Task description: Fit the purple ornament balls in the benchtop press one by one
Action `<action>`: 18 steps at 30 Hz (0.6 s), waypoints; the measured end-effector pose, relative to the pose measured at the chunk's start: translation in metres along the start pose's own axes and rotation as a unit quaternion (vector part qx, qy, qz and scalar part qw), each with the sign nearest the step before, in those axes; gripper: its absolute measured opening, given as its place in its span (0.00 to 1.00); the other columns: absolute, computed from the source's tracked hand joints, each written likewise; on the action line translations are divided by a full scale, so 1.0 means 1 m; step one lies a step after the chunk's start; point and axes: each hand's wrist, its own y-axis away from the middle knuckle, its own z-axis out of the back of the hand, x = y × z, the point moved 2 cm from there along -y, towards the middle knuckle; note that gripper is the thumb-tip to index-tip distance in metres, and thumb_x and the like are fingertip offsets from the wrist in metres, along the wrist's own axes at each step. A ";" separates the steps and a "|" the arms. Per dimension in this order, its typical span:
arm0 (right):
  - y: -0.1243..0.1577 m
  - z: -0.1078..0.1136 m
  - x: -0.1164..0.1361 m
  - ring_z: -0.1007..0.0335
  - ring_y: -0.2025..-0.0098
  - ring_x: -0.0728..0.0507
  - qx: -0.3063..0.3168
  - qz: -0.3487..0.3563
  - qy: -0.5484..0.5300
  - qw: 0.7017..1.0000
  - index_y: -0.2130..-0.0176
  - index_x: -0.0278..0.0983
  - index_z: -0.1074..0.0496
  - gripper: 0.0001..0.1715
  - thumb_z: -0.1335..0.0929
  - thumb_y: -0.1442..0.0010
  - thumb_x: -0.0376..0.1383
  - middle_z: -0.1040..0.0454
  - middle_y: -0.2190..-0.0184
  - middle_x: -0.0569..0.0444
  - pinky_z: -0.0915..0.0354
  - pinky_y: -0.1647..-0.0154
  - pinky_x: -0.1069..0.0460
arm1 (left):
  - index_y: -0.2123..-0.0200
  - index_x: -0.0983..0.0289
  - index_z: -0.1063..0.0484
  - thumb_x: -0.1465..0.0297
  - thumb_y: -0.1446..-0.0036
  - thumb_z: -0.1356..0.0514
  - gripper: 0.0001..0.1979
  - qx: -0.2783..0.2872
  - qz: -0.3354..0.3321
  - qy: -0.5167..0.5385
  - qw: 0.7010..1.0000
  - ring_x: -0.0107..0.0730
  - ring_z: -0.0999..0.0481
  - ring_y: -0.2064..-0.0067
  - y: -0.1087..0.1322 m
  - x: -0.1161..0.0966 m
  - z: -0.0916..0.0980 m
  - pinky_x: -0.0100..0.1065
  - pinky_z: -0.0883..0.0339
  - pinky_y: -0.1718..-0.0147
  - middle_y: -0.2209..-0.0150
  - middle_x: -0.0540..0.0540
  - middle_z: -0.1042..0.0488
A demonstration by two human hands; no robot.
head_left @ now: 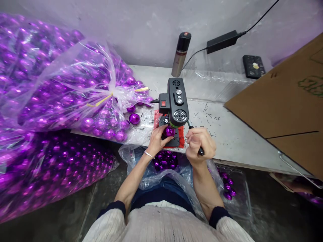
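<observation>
Head view: left grip [156, 140] around bauble [169, 131]

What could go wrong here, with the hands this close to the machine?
1. The left hand holds a purple ball right under the machine's head; fingers could get caught.
2. The shiny ball may slip as the right hand works the lever.
3. A loose ball lies by the bag and could roll off the table.

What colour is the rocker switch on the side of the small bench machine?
Red. The switch sits on the black machine, clearest in the head view.
</observation>
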 end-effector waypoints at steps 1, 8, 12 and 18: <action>0.001 0.000 0.000 0.30 0.73 0.47 0.004 0.000 0.003 1.000 0.70 0.41 0.33 0.15 0.37 0.30 0.33 0.28 0.76 0.56 0.37 0.72 0.51 | 0.40 0.61 0.28 0.54 0.42 0.30 0.31 0.002 -0.010 -0.004 1.000 0.51 0.20 0.42 0.000 0.000 -0.003 0.50 0.28 0.41 0.44 0.63 0.20; 0.009 0.001 -0.003 0.30 0.73 0.48 0.006 0.009 0.002 1.000 0.70 0.41 0.33 0.14 0.37 0.31 0.32 0.26 0.75 0.56 0.36 0.72 0.51 | 0.37 0.61 0.30 0.54 0.41 0.30 0.33 -0.037 -0.012 0.026 0.999 0.50 0.22 0.39 0.007 0.010 -0.016 0.52 0.30 0.38 0.42 0.64 0.22; 0.025 -0.001 -0.006 0.28 0.72 0.47 0.000 -0.009 0.002 1.000 0.69 0.41 0.32 0.13 0.37 0.31 0.33 0.26 0.73 0.55 0.35 0.71 0.50 | 0.37 0.60 0.29 0.55 0.43 0.28 0.33 -0.041 -0.004 0.019 0.999 0.51 0.21 0.40 0.009 0.016 -0.019 0.55 0.31 0.37 0.43 0.64 0.21; 0.056 -0.013 -0.021 0.30 0.74 0.48 -0.031 0.020 -0.041 0.998 0.68 0.41 0.33 0.14 0.39 0.29 0.37 0.27 0.71 0.56 0.33 0.72 0.50 | 0.39 0.60 0.27 0.55 0.44 0.28 0.33 -0.049 0.002 0.005 0.999 0.51 0.20 0.41 0.009 0.016 -0.021 0.56 0.30 0.37 0.44 0.64 0.20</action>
